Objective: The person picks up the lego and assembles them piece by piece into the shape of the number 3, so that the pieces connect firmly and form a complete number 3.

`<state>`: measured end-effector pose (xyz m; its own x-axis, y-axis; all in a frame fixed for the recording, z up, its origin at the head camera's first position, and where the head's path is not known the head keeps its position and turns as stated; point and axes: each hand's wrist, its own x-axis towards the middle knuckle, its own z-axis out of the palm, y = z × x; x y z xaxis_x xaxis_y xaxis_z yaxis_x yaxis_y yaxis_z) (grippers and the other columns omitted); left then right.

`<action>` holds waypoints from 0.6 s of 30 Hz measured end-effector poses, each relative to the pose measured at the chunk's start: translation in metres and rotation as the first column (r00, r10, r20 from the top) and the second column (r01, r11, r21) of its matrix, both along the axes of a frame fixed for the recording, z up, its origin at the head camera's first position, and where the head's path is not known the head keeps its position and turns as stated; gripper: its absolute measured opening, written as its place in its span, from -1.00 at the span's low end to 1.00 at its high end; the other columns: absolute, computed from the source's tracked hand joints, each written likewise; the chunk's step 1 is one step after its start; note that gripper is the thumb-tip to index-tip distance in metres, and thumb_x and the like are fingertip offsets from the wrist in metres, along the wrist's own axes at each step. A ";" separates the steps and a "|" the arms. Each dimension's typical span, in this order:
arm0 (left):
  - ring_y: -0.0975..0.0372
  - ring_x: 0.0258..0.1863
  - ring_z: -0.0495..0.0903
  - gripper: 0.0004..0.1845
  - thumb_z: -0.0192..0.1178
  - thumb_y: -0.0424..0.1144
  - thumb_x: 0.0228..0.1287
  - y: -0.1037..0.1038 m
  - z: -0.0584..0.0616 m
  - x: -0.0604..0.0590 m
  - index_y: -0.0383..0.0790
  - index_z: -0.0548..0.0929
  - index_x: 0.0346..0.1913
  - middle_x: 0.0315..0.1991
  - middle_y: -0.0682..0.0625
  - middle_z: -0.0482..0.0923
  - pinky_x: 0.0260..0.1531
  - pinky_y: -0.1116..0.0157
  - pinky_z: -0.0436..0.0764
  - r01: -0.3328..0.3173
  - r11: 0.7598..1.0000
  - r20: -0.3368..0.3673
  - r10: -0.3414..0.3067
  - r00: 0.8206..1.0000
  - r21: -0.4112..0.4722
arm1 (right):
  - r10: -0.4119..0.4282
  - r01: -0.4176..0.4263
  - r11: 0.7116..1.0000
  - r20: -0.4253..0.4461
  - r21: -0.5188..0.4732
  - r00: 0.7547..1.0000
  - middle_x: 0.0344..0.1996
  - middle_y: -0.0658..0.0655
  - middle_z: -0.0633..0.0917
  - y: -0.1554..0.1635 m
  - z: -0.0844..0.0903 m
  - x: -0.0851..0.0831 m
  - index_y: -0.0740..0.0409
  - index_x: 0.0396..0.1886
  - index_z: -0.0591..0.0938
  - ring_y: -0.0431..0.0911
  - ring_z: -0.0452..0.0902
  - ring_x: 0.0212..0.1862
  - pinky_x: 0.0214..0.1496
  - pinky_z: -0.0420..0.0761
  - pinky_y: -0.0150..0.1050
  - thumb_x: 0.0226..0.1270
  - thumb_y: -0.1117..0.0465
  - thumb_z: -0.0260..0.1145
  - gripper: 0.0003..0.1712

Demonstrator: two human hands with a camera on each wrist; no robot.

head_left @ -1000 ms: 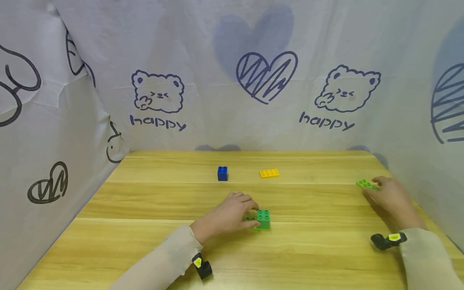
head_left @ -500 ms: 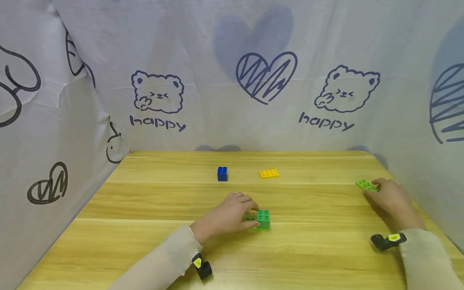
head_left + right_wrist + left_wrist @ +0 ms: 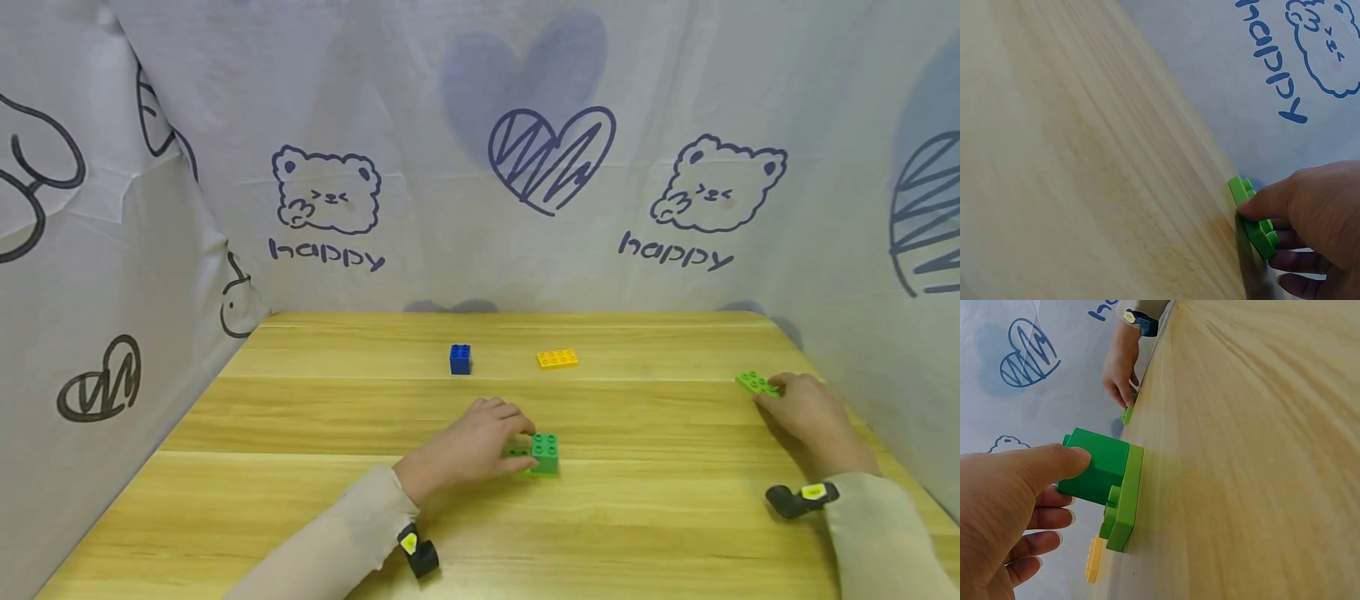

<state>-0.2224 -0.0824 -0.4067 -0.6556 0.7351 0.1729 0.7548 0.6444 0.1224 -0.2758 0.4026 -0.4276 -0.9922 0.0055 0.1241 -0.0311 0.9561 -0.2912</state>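
In the head view, my left hand [image 3: 472, 442] pinches a dark green building block [image 3: 545, 458] at the middle of the table. That block sits on one end of a light green flat brick [image 3: 1124, 515], whose other studs show bare in the left wrist view. My thumb presses one side of the block; part of the fingers is hidden behind it. Far to the right, my right hand [image 3: 810, 417] pinches another light green flat brick [image 3: 1260, 237] by its edges, thumb on one side and fingers on the other. It lies on the table.
A blue block [image 3: 461, 360] stands toward the back of the wooden table [image 3: 360, 417]. Right of it lies a yellow flat brick [image 3: 557, 358]. A patterned white cloth [image 3: 442, 233] hangs behind the table and along both sides.
My right hand has lowered slightly and its fingers have drawn in on the light green flat brick. The left hand and the blocks stay in place.
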 end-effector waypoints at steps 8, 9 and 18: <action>0.22 0.04 0.48 -0.55 0.19 0.14 0.35 0.000 -0.001 0.000 -0.09 0.63 0.10 0.02 0.10 0.59 0.15 0.17 0.41 0.003 1.000 -0.004 -0.003 1.000 0.004 | 0.015 -0.015 1.000 0.008 -0.001 1.000 -0.12 0.61 0.56 -0.007 0.004 0.001 0.62 0.07 0.47 0.40 0.51 -0.19 -0.16 0.47 0.24 0.30 0.12 0.19 -0.40; 0.22 0.04 0.48 -0.55 0.19 0.14 0.35 0.000 -0.001 0.000 -0.09 0.63 0.10 0.02 0.10 0.59 0.15 0.17 0.41 0.004 1.000 -0.005 -0.004 1.000 0.005 | 0.019 -0.019 1.000 0.011 -0.002 1.000 -0.12 0.60 0.57 -0.009 0.005 0.001 0.62 0.07 0.47 0.38 0.52 -0.20 -0.17 0.47 0.23 0.30 0.12 0.19 -0.40; 0.21 0.04 0.48 -0.55 0.18 0.14 0.35 0.000 -0.002 -0.001 -0.09 0.62 0.11 0.02 0.10 0.59 0.15 0.17 0.41 0.005 1.000 -0.013 -0.005 1.000 -0.001 | 0.072 -0.072 0.997 -0.038 0.002 0.997 -0.15 0.55 0.56 -0.024 0.012 -0.002 0.56 0.09 0.49 0.34 0.50 -0.17 -0.16 0.46 0.26 0.30 0.12 0.22 -0.42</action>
<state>-0.2232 -0.0826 -0.4083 -0.6493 0.7387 0.1808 0.7598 0.6405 0.1118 -0.2782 0.3790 -0.4160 -0.9846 -0.0654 0.1618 -0.1106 0.9512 -0.2881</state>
